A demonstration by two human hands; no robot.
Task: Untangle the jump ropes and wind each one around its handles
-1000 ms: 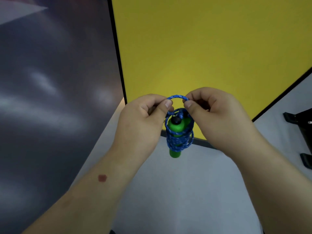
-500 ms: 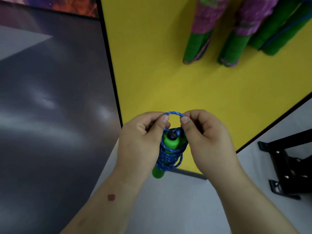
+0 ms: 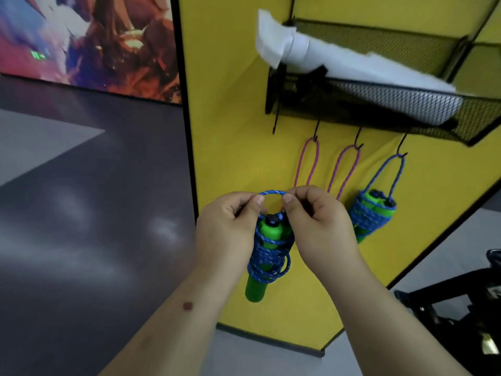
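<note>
Rising into view above the hands are a yellow panel [image 3: 233, 118] and its black mesh shelf [image 3: 379, 104]; the person is lifting the wound bundle toward the hooks, so winding looks done. A blue-wrapped bundle [image 3: 371, 213] and two pink loops [image 3: 310, 161] are already hanging there. Left hand [image 3: 227, 226] and right hand [image 3: 320, 223] are pinching the blue rope loop [image 3: 272, 192] above the green handles [image 3: 267, 245].

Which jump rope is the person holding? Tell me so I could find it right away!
Find the big yellow board with the black mesh basket hung on it. Below the basket's hooks, the left hand and right hand pinch a small blue loop. Under it dangles the held rope: blue cord wound on green handles, on no hook, unlike the hanging blue rope.
</note>
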